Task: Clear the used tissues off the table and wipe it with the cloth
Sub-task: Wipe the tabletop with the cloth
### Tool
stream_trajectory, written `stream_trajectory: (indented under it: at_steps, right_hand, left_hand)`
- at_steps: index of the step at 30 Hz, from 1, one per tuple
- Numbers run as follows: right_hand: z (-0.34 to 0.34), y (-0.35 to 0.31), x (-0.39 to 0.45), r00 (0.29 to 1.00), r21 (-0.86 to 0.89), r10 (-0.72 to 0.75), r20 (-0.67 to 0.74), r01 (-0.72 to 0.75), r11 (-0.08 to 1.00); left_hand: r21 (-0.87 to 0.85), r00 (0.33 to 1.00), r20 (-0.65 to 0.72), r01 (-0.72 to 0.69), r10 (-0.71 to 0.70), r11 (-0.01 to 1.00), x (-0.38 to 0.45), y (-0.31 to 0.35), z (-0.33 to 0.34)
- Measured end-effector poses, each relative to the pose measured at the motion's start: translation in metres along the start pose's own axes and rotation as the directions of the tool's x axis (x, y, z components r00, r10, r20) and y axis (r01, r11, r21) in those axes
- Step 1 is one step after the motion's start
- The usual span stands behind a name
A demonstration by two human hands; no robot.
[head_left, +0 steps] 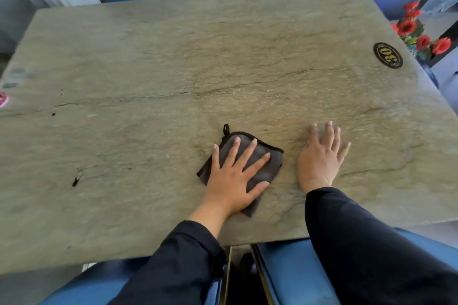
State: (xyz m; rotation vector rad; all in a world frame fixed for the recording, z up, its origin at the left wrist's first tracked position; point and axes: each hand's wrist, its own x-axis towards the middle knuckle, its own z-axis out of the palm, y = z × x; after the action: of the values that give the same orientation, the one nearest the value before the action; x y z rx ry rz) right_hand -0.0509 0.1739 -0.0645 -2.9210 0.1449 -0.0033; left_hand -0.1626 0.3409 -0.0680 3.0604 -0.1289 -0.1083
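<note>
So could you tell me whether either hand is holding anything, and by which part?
Neither grips anything: the left hand lies flat on the middle of the folded grey cloth; the right hand rests bare.

Your desk [173,62] is a greenish stone slab with dark veins. Lying on it: a grey cloth [262,156] near the front edge under your left grip [235,178], your right grip [319,158] flat beside it, and an oval "30" badge [387,55] far right.
</note>
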Motion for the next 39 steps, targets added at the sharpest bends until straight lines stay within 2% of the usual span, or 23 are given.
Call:
stream_trajectory:
  at_steps: [3,10,14,16,20,23,26,28,31,33,35,39]
  right_hand:
    - [0.002,-0.012,-0.012,0.993,0.109,0.115,0.018,-0.116,0.987]
    - [0.008,-0.015,-0.007,0.993,0.069,0.114,0.019,-0.115,0.991]
    - [0.006,-0.016,-0.008,0.994,0.043,0.105,0.032,-0.106,0.993]
    - [0.005,-0.017,-0.008,0.995,0.035,0.097,0.028,-0.098,0.995]
    - [-0.001,-0.017,-0.01,0.992,0.062,0.1,0.077,-0.105,0.993]
    - [-0.018,-0.007,-0.004,0.988,0.096,0.039,0.151,-0.054,0.994]
    - [-0.033,0.019,0.008,0.976,-0.048,-0.053,0.21,0.065,0.997]
    - [-0.036,0.04,0.015,0.968,-0.152,-0.012,0.252,0.052,0.987]
    - [-0.036,0.058,0.019,0.919,-0.03,0.068,0.389,-0.061,0.998]
    - [-0.034,0.058,0.02,0.917,0.022,0.054,0.395,-0.068,0.997]
    - [-0.033,0.058,0.021,0.928,0.065,0.052,0.37,-0.082,0.995]
    - [-0.032,0.063,0.025,0.922,0.111,0.063,0.381,-0.113,0.987]
  left_hand:
    - [-0.018,0.996,-0.009,0.085,-0.085,0.996,0.018,-0.019,-0.004]
    - [-0.065,0.907,0.062,0.419,-0.416,0.906,0.069,-0.102,-0.019]
    - [-0.078,0.861,0.048,0.509,-0.507,0.857,0.052,-0.078,-0.019]
    - [-0.074,0.89,0.02,0.456,-0.456,0.887,0.032,-0.046,-0.014]
    - [-0.05,0.986,0.034,0.167,-0.166,0.985,-0.012,0.017,-0.001]
    - [-0.021,0.998,0.043,0.042,-0.041,0.999,-0.019,0.013,-0.001]
    - [-0.043,0.991,0.06,0.125,-0.122,0.991,-0.005,-0.007,-0.006]
    - [-0.062,0.964,0.076,0.258,-0.253,0.964,0.016,-0.009,-0.009]
    - [-0.046,0.937,0.112,0.338,-0.331,0.94,0.052,0.016,-0.012]
    - [-0.048,0.966,0.094,0.246,-0.241,0.968,0.066,0.043,-0.011]
    - [-0.036,0.994,0.064,0.096,-0.093,0.995,0.066,0.068,-0.005]
    - [-0.014,0.99,0.042,-0.136,0.137,0.991,0.042,0.085,0.002]
